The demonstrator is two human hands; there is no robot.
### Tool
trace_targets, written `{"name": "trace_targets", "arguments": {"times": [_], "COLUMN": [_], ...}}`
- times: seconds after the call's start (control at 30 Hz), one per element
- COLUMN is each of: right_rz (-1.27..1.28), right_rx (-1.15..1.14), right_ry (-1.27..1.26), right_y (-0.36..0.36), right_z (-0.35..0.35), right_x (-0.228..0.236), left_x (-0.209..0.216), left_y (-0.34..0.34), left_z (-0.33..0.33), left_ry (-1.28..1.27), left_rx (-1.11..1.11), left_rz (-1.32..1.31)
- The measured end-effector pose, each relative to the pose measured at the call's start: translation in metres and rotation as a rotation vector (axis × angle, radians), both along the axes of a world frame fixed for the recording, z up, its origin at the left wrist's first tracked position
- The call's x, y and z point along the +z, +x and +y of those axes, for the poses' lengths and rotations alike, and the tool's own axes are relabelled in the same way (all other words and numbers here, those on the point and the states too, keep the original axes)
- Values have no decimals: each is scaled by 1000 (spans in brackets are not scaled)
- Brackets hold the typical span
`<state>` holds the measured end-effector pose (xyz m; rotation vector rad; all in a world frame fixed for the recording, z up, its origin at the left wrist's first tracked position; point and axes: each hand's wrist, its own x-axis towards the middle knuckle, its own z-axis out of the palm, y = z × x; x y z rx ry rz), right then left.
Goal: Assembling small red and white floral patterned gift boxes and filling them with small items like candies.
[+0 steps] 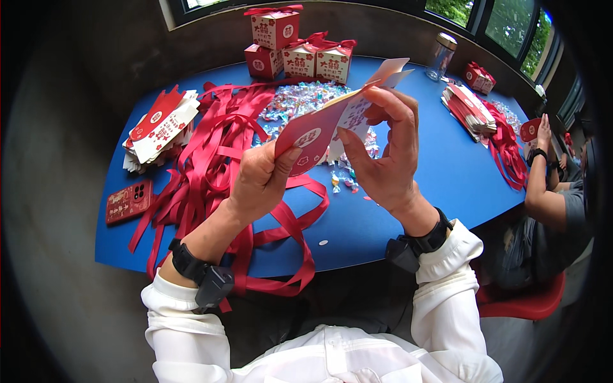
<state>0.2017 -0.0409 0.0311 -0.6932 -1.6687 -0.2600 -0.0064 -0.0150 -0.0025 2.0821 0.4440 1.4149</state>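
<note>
1. Folding gift carton, red and white, partly opened; held above the blue table, before the wrapped candies and right of the red ribbons.
2. Long axis: slanting from lower left, nearer the wearer, to upper right; the flapped end points up and right, the white printed face rightward.
3. Left hand: closed in a pinch at the lower end, thumb on the red panel.
4. Right hand: half open, fingers bent, thumb and forefinger at the flapped end; whether they grip cannot be told.
</note>
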Motion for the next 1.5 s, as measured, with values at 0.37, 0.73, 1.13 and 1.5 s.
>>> {"name": "trace_targets", "arguments": {"times": [0.37,0.73,1.13,1.5], "right_rz": [-44,-244,-497,-530], "right_rx": [281,290,523,717], "right_ry": [30,-120,-216,-435], "right_y": [14,43,34,27], "right_z": [3,7,-8,-28], "right_x": [2,31,33,30], "left_x": [-4,-1,10,30], "left_y": [4,-3,8,2], "left_z": [6,10,8,-21], "left_ry": [43,221,521,459], "left_rx": [72,105,-71,-169], "left_rz": [36,207,92,236]}}
